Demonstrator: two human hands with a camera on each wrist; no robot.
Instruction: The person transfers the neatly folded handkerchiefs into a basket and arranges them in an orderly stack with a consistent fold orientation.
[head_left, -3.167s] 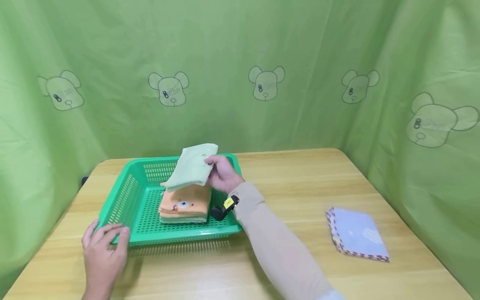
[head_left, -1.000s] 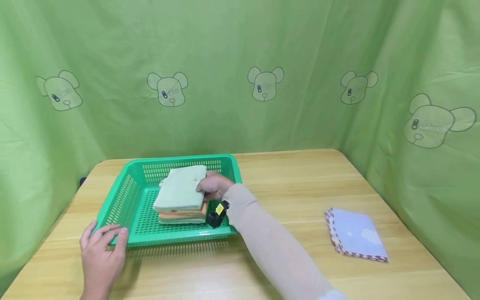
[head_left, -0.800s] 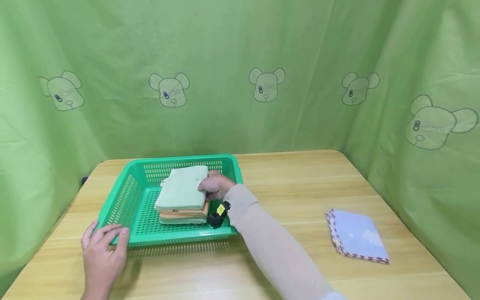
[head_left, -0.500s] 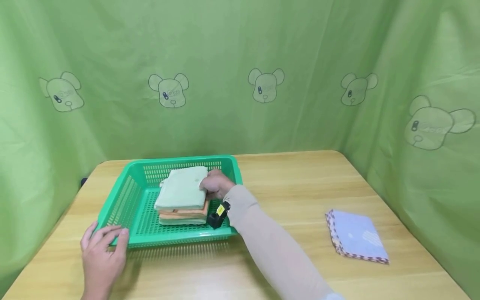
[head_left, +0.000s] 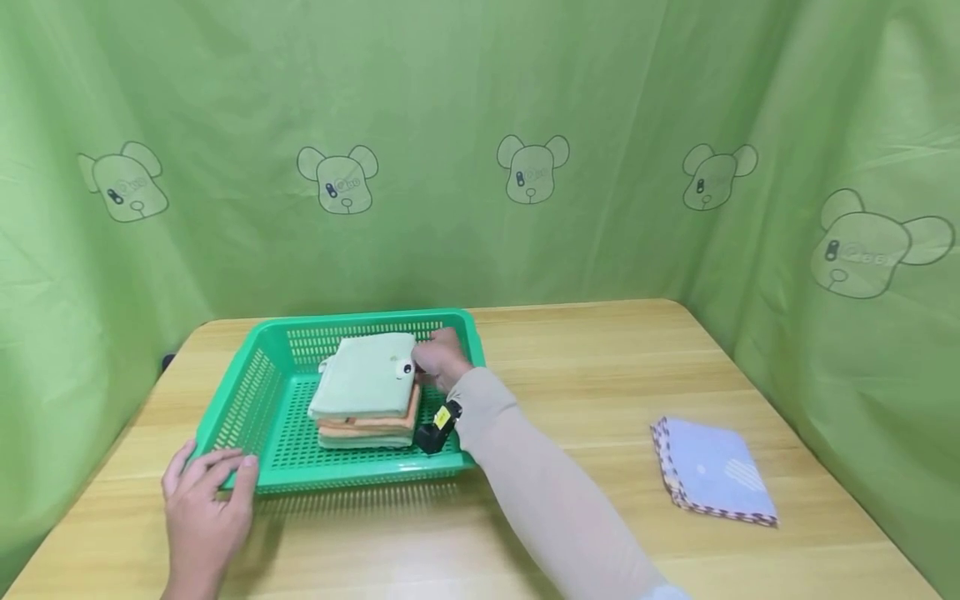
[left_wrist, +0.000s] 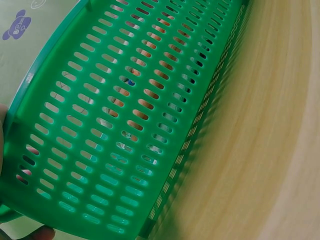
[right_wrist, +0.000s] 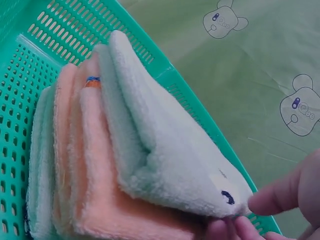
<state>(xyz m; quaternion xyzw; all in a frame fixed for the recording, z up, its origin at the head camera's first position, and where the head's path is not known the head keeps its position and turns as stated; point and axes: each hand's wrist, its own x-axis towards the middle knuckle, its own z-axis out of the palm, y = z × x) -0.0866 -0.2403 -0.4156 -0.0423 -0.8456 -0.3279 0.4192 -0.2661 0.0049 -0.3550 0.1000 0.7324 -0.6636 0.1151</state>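
A green plastic basket (head_left: 337, 478) stands on the table, with a stack of folded small towels inside. On top lies a pale green towel (head_left: 360, 375) with an embroidered animal face; below it are orange towels (right_wrist: 95, 165) and another pale green towel (right_wrist: 42, 160). My right hand (head_left: 444, 358) is at the top towel's right corner. In the right wrist view its thumb tip (right_wrist: 265, 200) is right at that corner and the other fingertips are low beside it. My left hand (head_left: 206, 508) grips the basket's near left corner, fingers bent over the rim.
A folded blue towel (head_left: 716, 469) with a checked border lies on the right of the wooden table (head_left: 585, 350). Green curtains (head_left: 435, 75) printed with bear heads surround the table at the back and sides.
The pale green towel has come down onto the orange ones. My right hand has since slid back off it to the right, uncovering the embroidered face. My left hand stays put.
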